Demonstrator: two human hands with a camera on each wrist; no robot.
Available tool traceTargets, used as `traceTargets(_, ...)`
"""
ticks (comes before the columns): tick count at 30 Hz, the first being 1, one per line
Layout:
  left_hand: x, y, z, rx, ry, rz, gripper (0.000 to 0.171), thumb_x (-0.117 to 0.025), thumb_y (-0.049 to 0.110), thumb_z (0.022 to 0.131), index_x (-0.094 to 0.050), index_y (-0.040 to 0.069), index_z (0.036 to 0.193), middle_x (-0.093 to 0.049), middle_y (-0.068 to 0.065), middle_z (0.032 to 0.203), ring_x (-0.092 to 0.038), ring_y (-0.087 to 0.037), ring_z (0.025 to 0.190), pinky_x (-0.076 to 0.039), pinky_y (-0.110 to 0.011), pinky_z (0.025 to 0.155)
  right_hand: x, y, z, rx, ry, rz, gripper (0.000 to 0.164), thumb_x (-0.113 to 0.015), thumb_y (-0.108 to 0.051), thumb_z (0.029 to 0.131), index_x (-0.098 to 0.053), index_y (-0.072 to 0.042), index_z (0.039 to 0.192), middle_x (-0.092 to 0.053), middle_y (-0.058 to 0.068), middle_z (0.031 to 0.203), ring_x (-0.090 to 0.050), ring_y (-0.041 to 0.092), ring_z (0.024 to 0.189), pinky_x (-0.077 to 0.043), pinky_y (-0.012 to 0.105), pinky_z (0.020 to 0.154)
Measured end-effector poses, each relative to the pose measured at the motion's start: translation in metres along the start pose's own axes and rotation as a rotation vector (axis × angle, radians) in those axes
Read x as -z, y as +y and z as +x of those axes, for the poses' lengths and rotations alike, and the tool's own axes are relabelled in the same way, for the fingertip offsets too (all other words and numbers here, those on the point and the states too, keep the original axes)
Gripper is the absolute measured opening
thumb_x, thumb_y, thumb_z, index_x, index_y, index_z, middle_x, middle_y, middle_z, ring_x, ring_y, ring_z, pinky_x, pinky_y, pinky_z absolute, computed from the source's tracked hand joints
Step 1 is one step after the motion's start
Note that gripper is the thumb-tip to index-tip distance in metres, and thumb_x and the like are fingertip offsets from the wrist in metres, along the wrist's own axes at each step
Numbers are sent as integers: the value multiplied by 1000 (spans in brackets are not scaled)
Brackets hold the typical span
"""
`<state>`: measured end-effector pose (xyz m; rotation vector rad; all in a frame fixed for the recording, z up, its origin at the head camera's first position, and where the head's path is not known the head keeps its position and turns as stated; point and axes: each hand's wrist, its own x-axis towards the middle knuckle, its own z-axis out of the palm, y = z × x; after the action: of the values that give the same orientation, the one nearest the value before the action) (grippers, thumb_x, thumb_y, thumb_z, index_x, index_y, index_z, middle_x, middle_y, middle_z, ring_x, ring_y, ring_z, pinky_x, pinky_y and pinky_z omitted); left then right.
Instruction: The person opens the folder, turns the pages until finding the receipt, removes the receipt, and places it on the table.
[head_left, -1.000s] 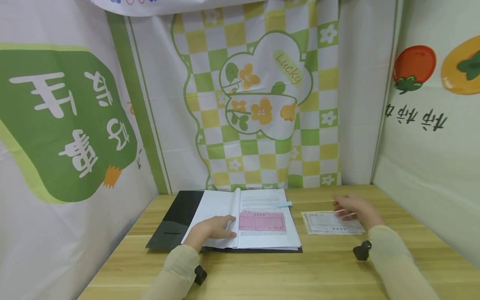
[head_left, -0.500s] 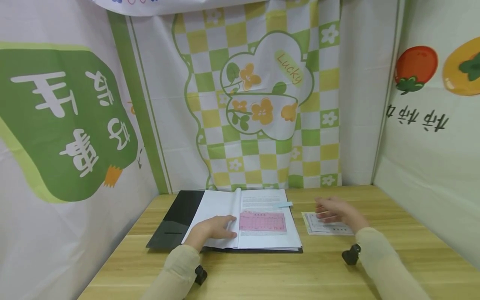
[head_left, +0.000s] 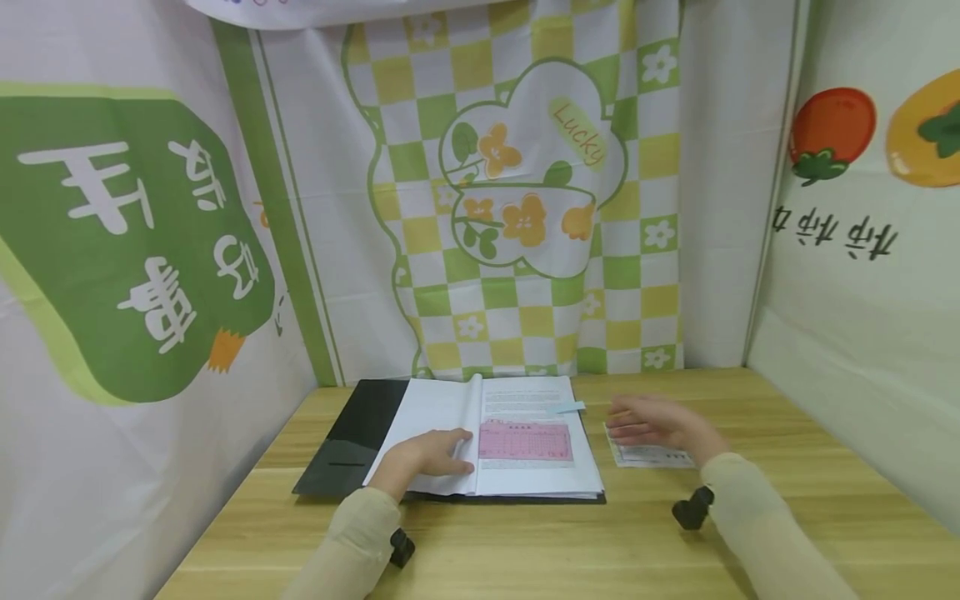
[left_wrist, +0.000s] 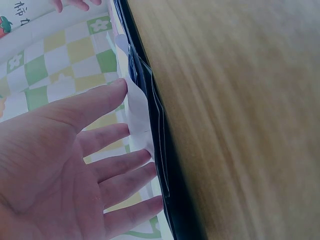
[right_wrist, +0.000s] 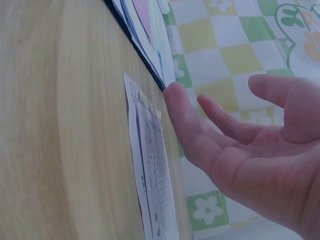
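A black folder lies spread on the table, with white pages inside. On its right-hand page sits a pink printed slip, and a pale blue tab sticks out near the page's upper right edge. My left hand rests on the left-hand pages by the fold, fingers extended; in the left wrist view the fingertips touch the white paper. My right hand hovers above a small stack of printed slips right of the folder. Its fingers are loosely bent and hold nothing.
The wooden table extends in front of the folder and to the right. A checkered curtain hangs at the back edge, with printed fabric walls on both sides. Each wrist carries a small black camera.
My right hand has moved left over the slip stack, toward the folder, covering more of the slips in the head view. The left hand and the folder have stayed in place.
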<state>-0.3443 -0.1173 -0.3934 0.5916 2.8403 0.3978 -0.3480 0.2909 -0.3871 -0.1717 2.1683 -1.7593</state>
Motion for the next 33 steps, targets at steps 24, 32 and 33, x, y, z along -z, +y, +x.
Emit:
traceTargets(24,-2,1,-1,6,5,-11,64,-75,35,100,-52,11,155,-55,-16,155,-48,-35,146,-38,-53,121,-37,3,17,-3,-117,134,55,-48,-23,113,-38,18,149,-43,47,147,-56,53,133,-50,54,111)
traceTargets(32,-1,1,-1,1,7,-6,63,-74,36,100,-52,12,154,-56,-16,154,-49,-35,145,-39,-53,121,-45,-1,18,-25,-136,126,58,-50,-26,112,-39,16,151,-39,45,152,-49,52,139,-50,52,111)
traceTargets(33,-1,1,-1,2,7,-7,63,-74,35,100,-52,12,154,-56,-16,153,-50,-35,145,-39,-53,120,-46,-2,19,-32,-133,129,58,-50,-26,112,-39,15,152,-39,44,153,-48,52,140,-50,52,112)
